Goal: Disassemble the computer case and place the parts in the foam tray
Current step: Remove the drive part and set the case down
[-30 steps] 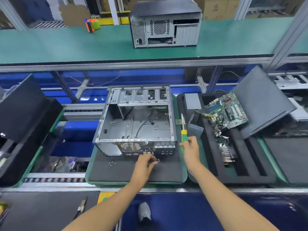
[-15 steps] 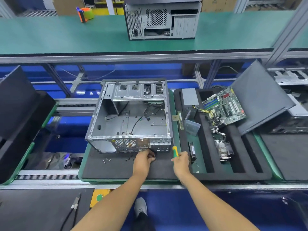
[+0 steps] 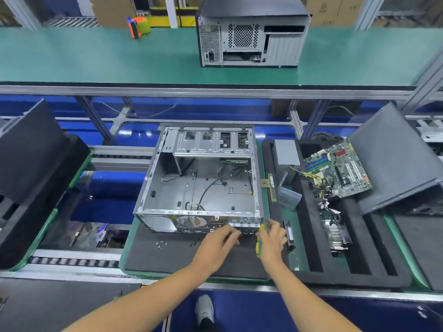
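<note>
1. Here, the open computer case (image 3: pixel 201 183) is seen lying on a dark foam mat (image 3: pixel 191 257), side panel off, w/ loose cables inside.
2. The left hand (image 3: pixel 215 248) is pressed to the case's near rear panel, fingers curled; whether anything is pinched can't be told.
3. A yellow-green screwdriver (image 3: pixel 259 240) is gripped in the right hand (image 3: pixel 273 240), at the case's near right corner.
4. The foam tray (image 3: pixel 311 236) is set just right of the case; a motherboard (image 3: pixel 340 171) and heatsink (image 3: pixel 335 233) are held in it.
5. Small screws (image 3: pixel 161 244) are scattered on the mat.
</note>
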The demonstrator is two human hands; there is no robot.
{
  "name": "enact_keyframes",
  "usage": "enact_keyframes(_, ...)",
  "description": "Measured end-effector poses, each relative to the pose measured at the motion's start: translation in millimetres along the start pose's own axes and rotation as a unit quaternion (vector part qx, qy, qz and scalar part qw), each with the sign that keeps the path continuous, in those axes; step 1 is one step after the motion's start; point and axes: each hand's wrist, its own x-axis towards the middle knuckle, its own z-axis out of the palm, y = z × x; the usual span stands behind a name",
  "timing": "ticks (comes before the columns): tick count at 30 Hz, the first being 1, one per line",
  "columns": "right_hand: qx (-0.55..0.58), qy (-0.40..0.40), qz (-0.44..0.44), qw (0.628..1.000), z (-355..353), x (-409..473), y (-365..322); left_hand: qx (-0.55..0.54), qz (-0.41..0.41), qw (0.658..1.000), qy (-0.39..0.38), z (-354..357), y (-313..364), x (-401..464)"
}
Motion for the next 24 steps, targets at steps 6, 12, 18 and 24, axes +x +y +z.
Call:
enact_keyframes(6, 0.218, -0.003, -0.124, 0.968, -9.7, 11.7, -71.0, -0.122, 0.064, 0.990, 0.017, -37.4, 43.2, 25.4)
enact_keyframes(12, -0.069, -0.098, -0.143, 0.982, 1.8, 53.5, -117.6, -0.289, -0.152, 0.940, 0.097, -58.9, 58.2, 142.7)
enact_keyframes(18, -0.134, -0.051, -0.131, 0.981, 13.8, 62.6, -119.8, -0.469, -0.283, 0.831, 0.099, -57.4, 60.5, 211.8)
enact_keyframes(24, -0.164, -0.021, -0.140, 0.976, 15.3, 62.0, -119.8, -0.575, -0.233, 0.776, 0.111, -46.0, 48.1, 218.0)
